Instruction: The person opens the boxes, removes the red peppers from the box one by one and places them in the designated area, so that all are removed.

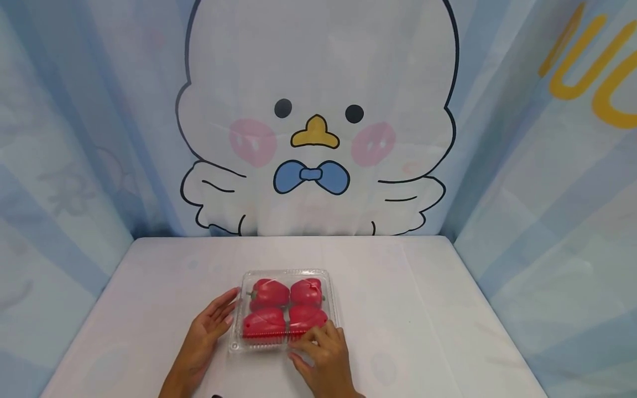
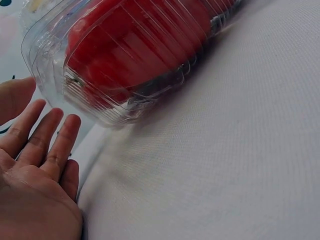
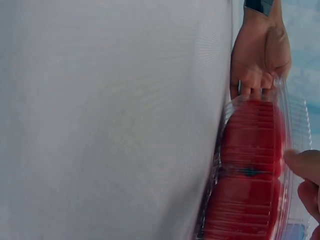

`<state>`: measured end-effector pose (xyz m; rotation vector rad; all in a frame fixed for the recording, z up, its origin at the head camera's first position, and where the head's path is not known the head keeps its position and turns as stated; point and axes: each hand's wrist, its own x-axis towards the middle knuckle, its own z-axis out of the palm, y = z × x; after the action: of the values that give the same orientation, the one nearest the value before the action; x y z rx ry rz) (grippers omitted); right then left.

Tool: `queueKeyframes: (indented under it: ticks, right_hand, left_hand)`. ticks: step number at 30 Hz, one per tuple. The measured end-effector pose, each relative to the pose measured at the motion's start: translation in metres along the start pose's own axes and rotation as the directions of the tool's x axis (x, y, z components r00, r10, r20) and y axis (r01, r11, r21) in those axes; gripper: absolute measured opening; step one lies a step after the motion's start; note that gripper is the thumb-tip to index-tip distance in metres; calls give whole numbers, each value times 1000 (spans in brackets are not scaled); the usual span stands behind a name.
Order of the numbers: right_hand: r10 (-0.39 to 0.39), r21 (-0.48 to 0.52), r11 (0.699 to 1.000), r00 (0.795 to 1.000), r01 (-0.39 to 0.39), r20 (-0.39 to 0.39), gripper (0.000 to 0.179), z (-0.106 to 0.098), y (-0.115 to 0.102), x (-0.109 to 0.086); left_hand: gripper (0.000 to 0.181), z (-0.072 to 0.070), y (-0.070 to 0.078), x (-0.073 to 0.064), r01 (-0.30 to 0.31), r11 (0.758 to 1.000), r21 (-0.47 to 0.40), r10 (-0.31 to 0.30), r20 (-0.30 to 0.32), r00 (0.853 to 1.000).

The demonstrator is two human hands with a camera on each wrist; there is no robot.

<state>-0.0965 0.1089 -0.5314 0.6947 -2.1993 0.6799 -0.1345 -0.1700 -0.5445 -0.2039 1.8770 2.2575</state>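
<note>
A clear plastic clamshell box (image 1: 285,348) with several red bell peppers (image 1: 269,293) inside sits on the white-covered table, its lid down over them. At its left side my left hand (image 1: 206,326) is held palm toward the box, fingers extended; in the left wrist view, the thumb is close to the box's corner, and I cannot tell whether it touches. My right hand (image 1: 325,356) is at the front right edge, fingers bent, pinching the lid's rim. The right wrist view shows the thumb (image 3: 302,164) against that rim; the other fingertips are partly cut off.
White cloth (image 1: 398,309) covers the table around the box. Behind it hangs a curtain (image 1: 318,66) printed with a cartoon bird, and pale blue curtains flank both sides. A small dark object (image 1: 217,396) shows at the bottom edge.
</note>
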Motion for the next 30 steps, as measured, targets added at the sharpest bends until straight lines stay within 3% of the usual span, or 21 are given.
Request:
queueKeyframes:
  ticks: [10, 18, 30]
  right_hand:
    - [56, -86, 995, 998, -54, 19, 34, 2, -5, 4]
    - [97, -90, 991, 995, -94, 22, 32, 3, -8, 5]
    - [37, -124, 992, 998, -31, 50, 30, 6, -9, 6]
  left_hand:
    - [65, 0, -2, 0, -63, 998, -13, 63, 26, 998]
    - [64, -1, -4, -1, -83, 996, -14, 83, 36, 996]
    - [67, -4, -3, -1, -76, 997, 9, 76, 34, 997]
